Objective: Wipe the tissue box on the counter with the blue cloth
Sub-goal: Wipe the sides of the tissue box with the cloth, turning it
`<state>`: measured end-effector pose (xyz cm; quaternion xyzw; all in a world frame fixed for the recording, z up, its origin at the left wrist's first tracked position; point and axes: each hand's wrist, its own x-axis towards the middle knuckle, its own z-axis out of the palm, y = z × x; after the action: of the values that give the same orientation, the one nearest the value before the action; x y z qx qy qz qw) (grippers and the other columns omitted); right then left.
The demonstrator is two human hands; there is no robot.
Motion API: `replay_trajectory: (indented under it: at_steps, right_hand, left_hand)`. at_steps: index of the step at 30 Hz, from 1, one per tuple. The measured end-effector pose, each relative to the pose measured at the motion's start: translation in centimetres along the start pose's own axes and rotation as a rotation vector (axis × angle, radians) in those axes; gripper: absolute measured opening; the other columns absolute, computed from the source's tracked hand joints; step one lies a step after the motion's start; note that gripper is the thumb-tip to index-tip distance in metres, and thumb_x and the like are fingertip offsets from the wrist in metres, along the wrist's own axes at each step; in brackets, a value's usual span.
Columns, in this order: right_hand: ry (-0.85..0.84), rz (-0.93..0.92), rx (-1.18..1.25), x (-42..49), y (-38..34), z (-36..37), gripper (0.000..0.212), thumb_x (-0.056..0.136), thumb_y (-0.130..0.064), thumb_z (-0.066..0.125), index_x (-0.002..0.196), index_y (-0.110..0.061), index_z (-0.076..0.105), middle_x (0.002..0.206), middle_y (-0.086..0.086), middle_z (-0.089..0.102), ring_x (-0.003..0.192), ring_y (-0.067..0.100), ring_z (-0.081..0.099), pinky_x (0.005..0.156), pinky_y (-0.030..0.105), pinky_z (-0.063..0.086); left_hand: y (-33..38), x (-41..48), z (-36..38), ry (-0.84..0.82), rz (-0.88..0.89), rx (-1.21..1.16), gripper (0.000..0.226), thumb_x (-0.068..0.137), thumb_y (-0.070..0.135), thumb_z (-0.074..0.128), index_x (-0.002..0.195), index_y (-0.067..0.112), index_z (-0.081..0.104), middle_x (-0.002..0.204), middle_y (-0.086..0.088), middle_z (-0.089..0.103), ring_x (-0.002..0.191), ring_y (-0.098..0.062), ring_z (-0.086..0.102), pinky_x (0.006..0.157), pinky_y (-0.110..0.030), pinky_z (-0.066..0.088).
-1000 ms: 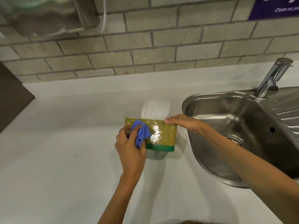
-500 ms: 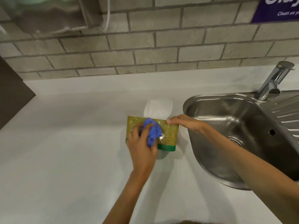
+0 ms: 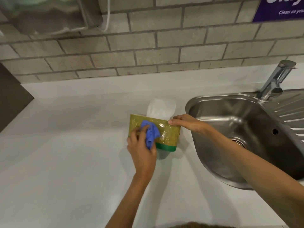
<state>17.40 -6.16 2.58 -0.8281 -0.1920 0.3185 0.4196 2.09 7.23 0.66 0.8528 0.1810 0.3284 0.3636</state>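
Blue cloth (image 3: 151, 134) in left hand (image 3: 141, 150) presses tissue box (image 3: 166, 135).

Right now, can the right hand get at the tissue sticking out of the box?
Probably yes. The right hand grips the tissue box at its top right corner, and the tissue stands bare just beside it. The left hand and blue cloth are lower, on the front.

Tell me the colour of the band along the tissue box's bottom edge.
Green, below the glossy yellow-gold side of the tissue box; the head view, the only one, shows it.
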Motion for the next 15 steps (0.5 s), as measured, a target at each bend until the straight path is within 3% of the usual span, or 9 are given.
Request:
replay_trajectory:
  at_steps: [2, 5, 8, 10, 13, 15]
  right_hand:
    - [0.042, 0.012, 0.020, -0.2, 0.0, 0.0, 0.116, 0.049, -0.073, 0.062, 0.140, -0.005, 0.037, 0.147, 0.009, 0.040, 0.135, 0.023, 0.039, 0.109, 0.031, 0.030]
    - [0.108, 0.024, 0.032, -0.2, 0.1, 0.2, 0.114, 0.055, -0.065, 0.070, 0.143, -0.005, 0.029, 0.151, 0.008, 0.033, 0.136, 0.023, 0.037, 0.101, 0.026, 0.031]
    - [0.227, 0.029, 0.014, -0.3, 0.2, 0.7, 0.109, 0.056, -0.064, 0.073, 0.140, -0.007, 0.034, 0.146, 0.009, 0.040, 0.132, 0.025, 0.040, 0.097, 0.025, 0.035]
    - [0.322, 0.011, -0.119, -0.5, 0.0, 1.3, 0.111, 0.050, -0.072, 0.070, 0.136, -0.009, 0.039, 0.140, 0.012, 0.043, 0.131, 0.029, 0.038, 0.104, 0.035, 0.036]
    - [0.446, 0.012, -0.252, -0.8, -0.2, 2.5, 0.122, 0.047, -0.077, 0.067, 0.140, -0.007, 0.030, 0.138, 0.016, 0.040, 0.133, 0.035, 0.031, 0.110, 0.044, 0.028]
    - [0.510, 0.010, -0.297, -1.1, -0.3, 3.3, 0.130, 0.046, -0.078, 0.066, 0.144, -0.008, 0.020, 0.139, 0.017, 0.037, 0.135, 0.037, 0.027, 0.114, 0.046, 0.021]
  left_hand:
    - [0.9, -1.4, 0.9, -0.099, 0.106, -0.023, 0.045, 0.068, 0.005, 0.059, 0.113, 0.002, 0.061, 0.113, -0.022, 0.057, 0.098, -0.037, 0.054, 0.080, -0.045, 0.048]
    - [0.5, -2.4, 1.1, -0.227, 0.127, -0.155, 0.040, 0.074, 0.006, 0.060, 0.114, 0.004, 0.060, 0.115, -0.017, 0.057, 0.102, -0.029, 0.055, 0.087, -0.037, 0.048]
    - [-0.2, -2.1, 0.5, -0.225, -0.185, -0.469, 0.024, 0.082, 0.008, 0.063, 0.105, 0.014, 0.059, 0.104, -0.009, 0.061, 0.094, -0.022, 0.060, 0.082, -0.026, 0.051]
    - [-0.5, -1.3, 0.2, -0.151, -0.471, -0.630, 0.014, 0.086, 0.017, 0.060, 0.100, 0.019, 0.059, 0.095, -0.005, 0.065, 0.088, -0.021, 0.063, 0.076, -0.028, 0.051]
    - [-1.3, -0.3, -0.1, -0.166, -0.772, -0.864, 0.028, 0.090, 0.032, 0.052, 0.111, 0.015, 0.058, 0.094, -0.004, 0.065, 0.087, -0.018, 0.062, 0.071, -0.031, 0.051]
    - [-1.8, 0.1, -0.3, -0.186, -0.855, -0.949, 0.030, 0.092, 0.037, 0.046, 0.105, 0.013, 0.059, 0.088, -0.007, 0.062, 0.081, -0.018, 0.060, 0.067, -0.031, 0.048]
